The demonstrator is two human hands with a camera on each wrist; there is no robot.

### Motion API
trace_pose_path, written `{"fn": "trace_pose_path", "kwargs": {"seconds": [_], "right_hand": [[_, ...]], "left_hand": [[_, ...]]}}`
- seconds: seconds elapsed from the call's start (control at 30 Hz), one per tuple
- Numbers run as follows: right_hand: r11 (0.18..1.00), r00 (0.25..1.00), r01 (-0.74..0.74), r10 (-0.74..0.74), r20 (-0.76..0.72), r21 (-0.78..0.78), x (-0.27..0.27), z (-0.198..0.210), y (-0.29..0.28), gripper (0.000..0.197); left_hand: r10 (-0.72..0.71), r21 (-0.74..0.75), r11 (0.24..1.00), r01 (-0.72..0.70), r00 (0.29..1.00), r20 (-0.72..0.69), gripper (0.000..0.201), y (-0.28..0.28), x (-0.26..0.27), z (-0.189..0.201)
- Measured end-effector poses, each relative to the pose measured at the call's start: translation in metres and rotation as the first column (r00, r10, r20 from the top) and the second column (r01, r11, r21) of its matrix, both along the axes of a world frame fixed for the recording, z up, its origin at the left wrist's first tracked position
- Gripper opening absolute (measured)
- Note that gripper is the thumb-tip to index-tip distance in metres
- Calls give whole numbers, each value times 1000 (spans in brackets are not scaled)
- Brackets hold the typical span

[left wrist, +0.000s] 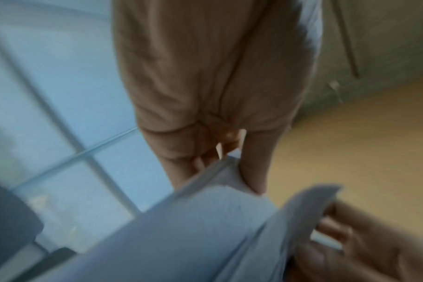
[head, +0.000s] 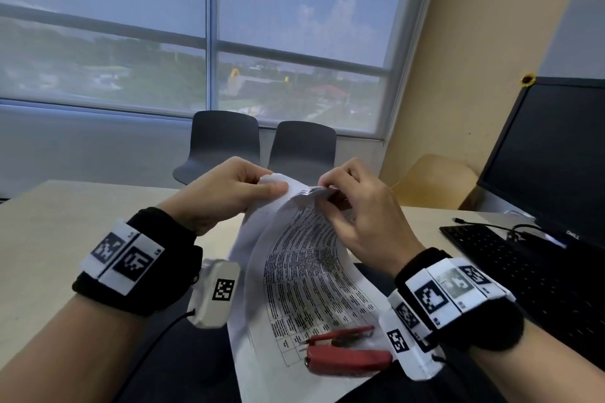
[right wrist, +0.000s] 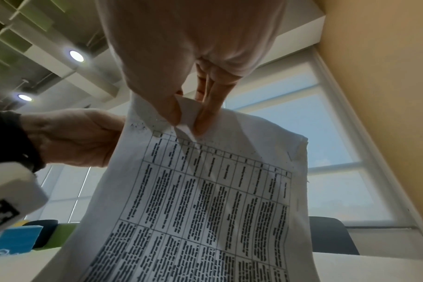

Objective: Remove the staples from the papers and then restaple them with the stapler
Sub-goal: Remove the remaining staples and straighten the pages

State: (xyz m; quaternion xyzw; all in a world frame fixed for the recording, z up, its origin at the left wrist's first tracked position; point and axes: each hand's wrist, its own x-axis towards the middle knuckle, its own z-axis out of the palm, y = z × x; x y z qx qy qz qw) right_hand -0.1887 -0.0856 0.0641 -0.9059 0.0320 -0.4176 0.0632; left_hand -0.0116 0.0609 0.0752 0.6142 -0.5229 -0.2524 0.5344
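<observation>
A printed paper stack [head: 304, 258] with a table of text is lifted off the table [head: 49, 222], its lower end resting near me. My left hand [head: 226, 193] grips the top left corner between thumb and fingers. My right hand [head: 347, 203] pinches the top edge beside it; in the right wrist view thumb and fingers [right wrist: 188, 114] pinch a folded-up corner of the papers [right wrist: 217, 200]. A red stapler [head: 347, 355] lies on the lower part of the papers, hinged open. The left wrist view is blurred and shows my left hand [left wrist: 217, 148] holding the paper's edge [left wrist: 205, 219]. No staple is discernible.
A black laptop [head: 543, 193] stands open at the right with cables beside it. Two dark chairs [head: 262, 144] and a tan chair [head: 435, 180] stand beyond the table's far edge, under a large window. A blue box [right wrist: 15, 240] sits at the left in the right wrist view.
</observation>
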Motion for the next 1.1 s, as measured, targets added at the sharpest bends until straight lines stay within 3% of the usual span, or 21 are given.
{"fn": "trace_pose_path", "kwargs": {"seconds": [0.13, 0.23, 0.3, 0.47, 0.57, 0.67, 0.8, 1.1], "right_hand": [[998, 997, -45, 42, 59, 43, -2, 2, -3, 7], [993, 994, -106, 104, 39, 60, -6, 1, -5, 12], [984, 988, -153, 153, 6, 93, -10, 0, -7, 14], [981, 990, -134, 138, -15, 142, -12, 0, -7, 7], [971, 996, -63, 74, -41, 230, -14, 7, -3, 26], [953, 986, 53, -3, -167, 298, -9, 13, -1, 37], [940, 931, 216, -117, -346, 264, 6, 10, -6, 15], [863, 978, 170, -90, -186, 475, 25, -1, 7, 25]], "left_hand": [[120, -70, 991, -117, 992, 46, 24, -9, -4, -4], [356, -106, 931, -349, 933, 53, 39, -13, 7, -8], [435, -108, 896, -431, 900, 12, 41, -13, 12, -10], [368, -115, 923, -368, 930, -20, 33, -14, 3, -6], [351, -121, 929, -350, 936, -20, 29, -15, -4, -6], [305, -142, 942, -304, 952, -14, 27, -14, -9, -5], [197, -204, 960, -193, 980, -3, 17, -13, -14, -2], [94, -152, 985, -86, 994, 49, 22, -8, -26, 5]]}}
